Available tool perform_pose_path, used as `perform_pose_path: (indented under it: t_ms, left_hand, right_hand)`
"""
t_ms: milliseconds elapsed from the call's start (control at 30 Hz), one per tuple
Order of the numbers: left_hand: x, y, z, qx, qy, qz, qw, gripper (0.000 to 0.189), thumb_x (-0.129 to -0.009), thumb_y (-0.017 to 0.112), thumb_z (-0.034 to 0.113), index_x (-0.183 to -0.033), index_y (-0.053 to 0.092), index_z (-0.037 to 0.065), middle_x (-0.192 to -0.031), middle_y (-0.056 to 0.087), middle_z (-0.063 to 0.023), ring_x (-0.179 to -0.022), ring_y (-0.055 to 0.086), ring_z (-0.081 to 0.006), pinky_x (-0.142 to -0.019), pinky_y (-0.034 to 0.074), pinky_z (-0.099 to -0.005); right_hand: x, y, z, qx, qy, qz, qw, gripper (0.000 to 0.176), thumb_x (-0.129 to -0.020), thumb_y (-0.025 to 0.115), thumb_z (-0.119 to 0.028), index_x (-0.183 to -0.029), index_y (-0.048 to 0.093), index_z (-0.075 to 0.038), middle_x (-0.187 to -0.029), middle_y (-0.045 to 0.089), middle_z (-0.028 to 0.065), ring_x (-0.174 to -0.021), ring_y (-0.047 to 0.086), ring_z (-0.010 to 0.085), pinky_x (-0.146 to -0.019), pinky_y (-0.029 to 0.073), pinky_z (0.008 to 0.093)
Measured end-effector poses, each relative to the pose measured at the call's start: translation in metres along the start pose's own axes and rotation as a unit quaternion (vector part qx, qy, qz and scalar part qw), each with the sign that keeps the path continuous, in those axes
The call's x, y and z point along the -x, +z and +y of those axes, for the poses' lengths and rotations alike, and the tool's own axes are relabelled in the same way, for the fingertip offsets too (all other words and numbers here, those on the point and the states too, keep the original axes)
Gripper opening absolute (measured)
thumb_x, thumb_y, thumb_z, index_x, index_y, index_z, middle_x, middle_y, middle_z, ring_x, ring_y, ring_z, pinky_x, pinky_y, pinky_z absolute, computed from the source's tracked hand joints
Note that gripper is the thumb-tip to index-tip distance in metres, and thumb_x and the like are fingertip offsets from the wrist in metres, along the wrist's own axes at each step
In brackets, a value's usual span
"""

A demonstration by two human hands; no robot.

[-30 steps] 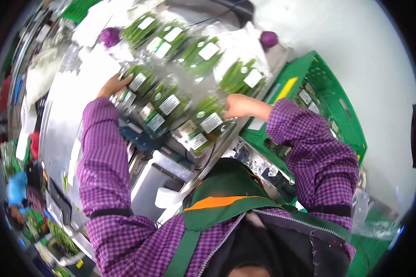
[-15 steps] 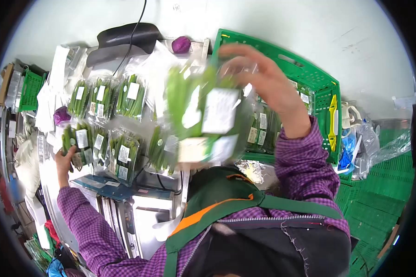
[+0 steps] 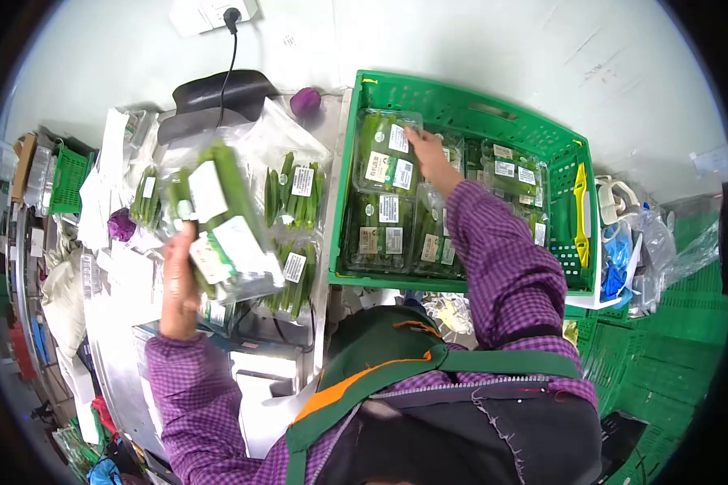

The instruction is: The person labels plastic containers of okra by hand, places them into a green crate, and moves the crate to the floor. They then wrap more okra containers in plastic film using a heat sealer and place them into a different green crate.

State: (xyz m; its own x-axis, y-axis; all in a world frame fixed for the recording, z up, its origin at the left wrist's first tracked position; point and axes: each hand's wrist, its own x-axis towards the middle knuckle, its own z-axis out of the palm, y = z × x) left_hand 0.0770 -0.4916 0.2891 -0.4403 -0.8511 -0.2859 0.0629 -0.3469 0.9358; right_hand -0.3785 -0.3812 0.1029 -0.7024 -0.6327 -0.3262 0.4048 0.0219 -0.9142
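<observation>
My left hand (image 3: 179, 283) is closed on the edge of a clear plastic pack of long green pods, which look like okra (image 3: 222, 210); the labelled pack is raised above the table and slightly blurred. My right hand (image 3: 435, 162) reaches into a green crate (image 3: 469, 101) and grips the right edge of another labelled okra pack (image 3: 387, 153) at the crate's far left corner. That pack sits partly over other packs. Below it lie more okra packs (image 3: 380, 230), labels up.
On the metal table, further okra packs (image 3: 295, 194) lie left of the crate. Two purple bundles (image 3: 305, 101) and a black curved sheet (image 3: 222, 93) are at the back and left. Plastic wrap and a blue bag (image 3: 615, 263) are beside the crate's right end.
My right hand has carried its pack rightward and down into the crate. My left hand has lifted a pack off the table and moved it right.
</observation>
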Motion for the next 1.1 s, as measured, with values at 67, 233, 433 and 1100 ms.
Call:
perform_pose_path:
  t_ms: [67, 233, 433, 1100]
  left_hand:
    - [0.004, 0.039, -0.008, -0.022, -0.035, -0.036, 0.998, 0.041, -0.084, 0.063, 0.035, -0.104, 0.060, -0.001, -0.094, 0.066, -0.0083, -0.078, 0.065, -0.0150, -0.072, 0.053, -0.0269]
    - [0.014, 0.122, -0.023, 0.044, -0.098, -0.098, 0.989, 0.041, -0.085, 0.064, 0.033, -0.104, 0.059, -0.003, -0.094, 0.066, -0.0111, -0.077, 0.065, -0.0154, -0.070, 0.054, -0.0270]
    - [0.016, 0.176, -0.036, 0.051, -0.113, -0.111, 0.986, 0.047, -0.086, 0.063, 0.034, -0.107, 0.056, -0.006, -0.096, 0.065, -0.0119, -0.079, 0.065, -0.0166, -0.069, 0.054, -0.0283]
    - [0.070, 0.163, -0.074, -0.109, -0.053, -0.257, 0.959, 0.030, -0.087, 0.060, 0.005, -0.116, 0.056, 0.001, -0.105, 0.062, -0.0054, -0.096, 0.057, -0.0108, -0.083, 0.046, -0.0242]
  right_hand:
    - [-0.014, 0.000, 0.012, 0.125, -0.074, 0.044, 0.988, 0.032, -0.082, 0.069, -0.024, -0.098, 0.061, 0.003, -0.091, 0.065, 0.0108, -0.077, 0.059, 0.0160, -0.067, 0.047, 0.0310]
    - [0.003, 0.012, 0.005, 0.349, -0.308, 0.205, 0.861, 0.039, -0.077, 0.072, -0.021, -0.106, 0.059, 0.001, -0.090, 0.063, 0.0163, -0.079, 0.060, 0.0193, -0.070, 0.047, 0.0327]
    - [0.129, 0.018, -0.079, -0.075, -0.007, -0.096, 0.993, 0.045, -0.090, 0.057, -0.033, -0.120, 0.050, 0.000, -0.111, 0.058, 0.0101, -0.098, 0.057, 0.0184, -0.082, 0.047, 0.0340]
    - [0.038, -0.136, -0.001, 0.232, -0.169, 0.080, 0.955, 0.034, -0.087, 0.059, -0.030, -0.103, 0.060, 0.001, -0.082, 0.063, 0.0076, -0.068, 0.056, 0.0157, -0.063, 0.045, 0.0307]
